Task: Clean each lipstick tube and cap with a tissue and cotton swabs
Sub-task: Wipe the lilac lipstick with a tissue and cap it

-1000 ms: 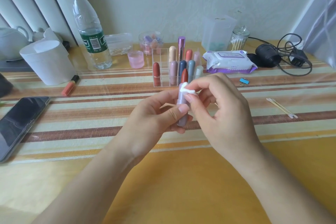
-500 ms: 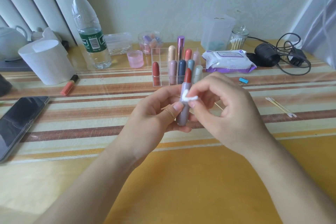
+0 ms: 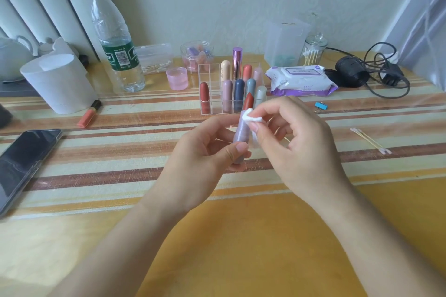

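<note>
Yellow table (image 3: 265,236), striped cloth (image 3: 120,159) | left grip (image 3: 200,159) clasps lipstick tube (image 3: 240,137) | right grip (image 3: 299,149) pinches tissue (image 3: 252,118)

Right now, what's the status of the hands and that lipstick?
Left hand grips the uncapped lilac lipstick tube. Right hand pinches a white tissue wad against its rim. Nothing blocks them.

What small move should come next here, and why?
Probably rotate the lipstick tube slightly in the left hand: the right hand pinches the tissue against one side of its rim, below the bared red stick, so only that side gets wiped.
</note>
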